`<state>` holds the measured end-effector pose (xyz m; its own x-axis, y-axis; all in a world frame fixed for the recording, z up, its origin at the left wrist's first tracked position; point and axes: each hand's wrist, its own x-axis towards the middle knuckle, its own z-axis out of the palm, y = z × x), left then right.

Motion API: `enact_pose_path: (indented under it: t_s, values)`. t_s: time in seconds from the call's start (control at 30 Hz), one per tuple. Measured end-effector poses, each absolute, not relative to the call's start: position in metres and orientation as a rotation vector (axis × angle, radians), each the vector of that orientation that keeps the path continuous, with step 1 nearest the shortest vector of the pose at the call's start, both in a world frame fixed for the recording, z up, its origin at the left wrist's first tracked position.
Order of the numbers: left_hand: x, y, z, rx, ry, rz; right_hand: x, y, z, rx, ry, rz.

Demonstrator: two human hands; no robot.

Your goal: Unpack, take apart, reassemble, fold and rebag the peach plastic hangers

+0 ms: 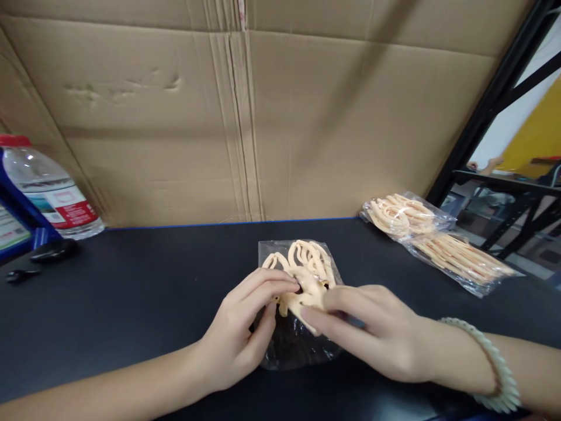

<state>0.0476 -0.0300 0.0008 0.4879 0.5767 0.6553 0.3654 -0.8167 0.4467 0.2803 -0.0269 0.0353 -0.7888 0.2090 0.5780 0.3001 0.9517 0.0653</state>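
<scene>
A clear plastic bag (302,351) lies on the black table in front of me, its lower part flat and see-through. Soft, cream-coloured strands (311,257) lie looped in its upper part; their exact kind is unclear. My left hand (245,321) curves round the left of the bundle, thumb and fingers closed on strands at its lower end. From the right, my right hand (381,330) pinches part of the same bundle between thumb and fingers. The fingertips partly hide the strands, and I cannot tell how far these sit inside the bag.
Two more clear bags of cream strands, one looped (398,216) and one straight (464,257), lie at the back right. A red-capped bottle (56,199), a blue container (17,216) and small black objects (55,250) stand at left. A cardboard wall (175,117) closes off the back.
</scene>
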Motion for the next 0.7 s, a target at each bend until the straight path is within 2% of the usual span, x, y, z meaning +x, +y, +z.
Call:
enact_pose_path:
  t_s: [0.1,0.33,0.53,0.7]
  values:
    - [0.048,-0.029,0.001,2.468,0.813,1.245,0.275,-0.02,0.026,-0.392,-2.632,-0.198]
    - [0.046,-0.03,0.004,2.347,0.892,1.222,0.302,-0.003,0.055,-0.447,-2.674,0.254]
    - [0.031,-0.032,0.01,2.256,0.973,1.23,0.32,0.005,0.054,-0.547,-2.742,0.242]
    - [0.008,-0.027,0.017,2.435,0.711,1.05,0.325,0.01,0.046,-0.561,-2.838,0.279]
